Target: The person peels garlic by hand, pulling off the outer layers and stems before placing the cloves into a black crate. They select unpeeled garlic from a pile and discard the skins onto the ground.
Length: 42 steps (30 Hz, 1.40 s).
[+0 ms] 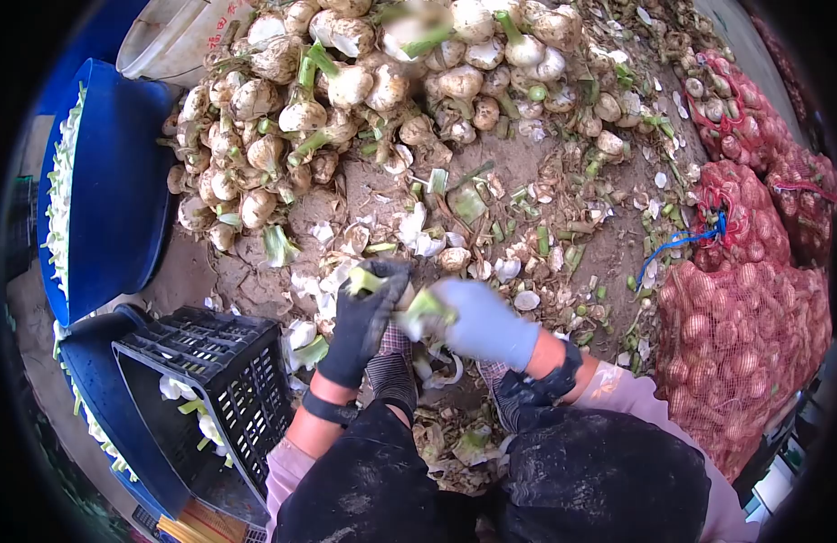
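My left hand [371,312], in a dark glove, is closed around a garlic bulb with a pale green stem [364,281], mostly hidden by the fingers. Close beside it, my right hand [493,328], in a light blue glove, is smeared by motion. A strip of green-white peel [427,314] shows at its fingertips, right by the left hand. Both hands are above my shoes, over a litter of peels [418,237]. Beyond them lies a large heap of soil-stained garlic bulbs [348,87], some with green stems.
At the left are a blue tub [111,181] and a black crate [247,380] with white, green-stemmed pieces. Red net sacks [740,353] of bulbs line the right side, one with a blue tie [676,242]. A white bucket [170,41] stands at the back left.
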### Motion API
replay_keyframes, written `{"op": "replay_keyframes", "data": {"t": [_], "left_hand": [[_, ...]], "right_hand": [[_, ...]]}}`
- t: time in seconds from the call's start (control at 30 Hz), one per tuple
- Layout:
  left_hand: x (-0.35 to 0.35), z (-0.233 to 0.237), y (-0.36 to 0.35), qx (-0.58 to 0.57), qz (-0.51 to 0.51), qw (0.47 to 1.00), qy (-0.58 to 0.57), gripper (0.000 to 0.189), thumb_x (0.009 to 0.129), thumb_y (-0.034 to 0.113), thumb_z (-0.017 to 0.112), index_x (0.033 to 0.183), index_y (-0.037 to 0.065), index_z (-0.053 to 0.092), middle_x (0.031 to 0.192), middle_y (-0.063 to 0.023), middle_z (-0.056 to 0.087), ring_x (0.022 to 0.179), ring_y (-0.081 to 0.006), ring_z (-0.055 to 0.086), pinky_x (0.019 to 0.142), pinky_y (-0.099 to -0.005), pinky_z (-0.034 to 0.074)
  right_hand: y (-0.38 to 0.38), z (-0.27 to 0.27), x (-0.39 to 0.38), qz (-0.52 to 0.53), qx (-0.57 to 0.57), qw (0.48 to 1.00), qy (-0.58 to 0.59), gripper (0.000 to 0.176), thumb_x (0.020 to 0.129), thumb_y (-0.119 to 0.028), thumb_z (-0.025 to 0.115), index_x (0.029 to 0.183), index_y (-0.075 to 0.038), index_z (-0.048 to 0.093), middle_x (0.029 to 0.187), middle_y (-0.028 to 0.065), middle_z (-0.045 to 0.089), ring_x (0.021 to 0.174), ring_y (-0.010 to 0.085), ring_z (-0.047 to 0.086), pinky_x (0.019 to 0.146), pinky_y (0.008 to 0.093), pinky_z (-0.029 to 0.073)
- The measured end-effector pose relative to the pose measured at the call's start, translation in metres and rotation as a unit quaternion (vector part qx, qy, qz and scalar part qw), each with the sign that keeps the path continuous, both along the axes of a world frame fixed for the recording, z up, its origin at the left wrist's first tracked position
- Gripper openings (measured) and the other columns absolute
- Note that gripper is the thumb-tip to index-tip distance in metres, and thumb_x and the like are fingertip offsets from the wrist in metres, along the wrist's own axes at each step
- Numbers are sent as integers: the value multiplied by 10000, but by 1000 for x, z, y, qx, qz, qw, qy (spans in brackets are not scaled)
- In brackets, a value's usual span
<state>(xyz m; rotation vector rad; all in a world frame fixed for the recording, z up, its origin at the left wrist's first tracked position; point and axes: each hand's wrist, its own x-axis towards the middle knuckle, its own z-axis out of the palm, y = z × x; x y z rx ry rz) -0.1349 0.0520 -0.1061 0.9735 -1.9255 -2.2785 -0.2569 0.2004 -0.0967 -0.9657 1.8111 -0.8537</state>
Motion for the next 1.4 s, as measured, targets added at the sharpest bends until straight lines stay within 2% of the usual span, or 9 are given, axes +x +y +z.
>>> {"op": "replay_keyframes", "data": {"t": [0.2, 0.5, 0.63, 0.8, 0.9, 1.13, 1.3, 1.33, 1.4], "left_hand": [[11, 2, -9, 240, 51, 969, 15, 447, 944, 290, 530, 1283, 4, 477, 1115, -130, 624, 1025, -272, 611, 884, -400, 513], [20, -18, 5, 331, 44, 937, 102, 895, 793, 601, 632, 1398, 22, 317, 1379, -159, 403, 1163, -314, 518, 928, -494, 475], [-7, -8, 0, 244, 14, 969, 47, 766, 852, 425, 655, 1394, 5, 313, 1325, -136, 450, 1165, -257, 520, 923, -395, 492], [-22, -6, 3, 76, 80, 993, 50, 529, 863, 182, 689, 1295, -5, 447, 1155, -94, 574, 1029, -139, 573, 854, -249, 482], [-20, -8, 2, -83, 4, 995, 47, 454, 931, 306, 586, 1256, 3, 490, 1139, -88, 581, 1038, -172, 577, 899, -299, 492], [-1, 4, -8, 394, 121, 900, 141, 534, 892, 389, 567, 1263, 11, 494, 1383, -191, 439, 1233, -356, 469, 982, -504, 435], [2, 19, -48, 399, 257, 857, 203, 491, 952, 372, 479, 1339, 72, 455, 1330, -165, 502, 1192, -349, 508, 938, -445, 482], [21, 2, -80, 119, 282, 940, 151, 542, 925, 396, 523, 1336, 52, 442, 1330, -179, 501, 1208, -371, 488, 1005, -484, 417], [31, 59, -148, 295, 407, 801, 324, 785, 858, 463, 596, 1403, -6, 284, 1424, -238, 357, 1297, -363, 388, 1087, -490, 307]], "right_hand": [[31, -16, -42, -112, 109, 962, 224, 196, 875, -169, 581, 1021, -60, 653, 897, 147, 659, 826, 285, 651, 708, 369, 514], [24, -2, -25, -348, -7, 827, -442, 197, 896, -17, 528, 1063, 74, 580, 924, 91, 667, 862, 148, 642, 730, 249, 503], [11, -16, -11, -61, -121, 988, 68, 212, 833, -99, 614, 1029, -20, 605, 896, 120, 635, 845, 324, 627, 756, 393, 505], [-2, -4, -14, 117, -171, 939, 274, 324, 601, -27, 619, 919, -83, 599, 967, 91, 572, 1031, 308, 529, 905, 422, 420], [-5, 8, -12, 173, -140, 943, 246, 329, 584, -36, 628, 907, -84, 591, 970, 88, 568, 1043, 307, 523, 916, 428, 414], [41, 4, -69, -167, 58, 947, 270, 67, 805, -139, 624, 846, -95, 653, 776, 107, 627, 707, 291, 630, 641, 403, 519], [70, 8, -36, 235, 163, 946, 150, 178, 701, -158, 602, 854, -117, 685, 798, 120, 661, 758, 313, 659, 660, 408, 531], [57, 27, -27, 312, 321, 891, 75, 188, 682, -138, 600, 841, -118, 699, 781, 115, 666, 743, 308, 665, 659, 406, 534], [68, 22, -5, 369, 259, 891, 47, 362, 720, -119, 592, 1075, -141, 663, 790, 125, 661, 756, 305, 667, 658, 410, 527]]}}
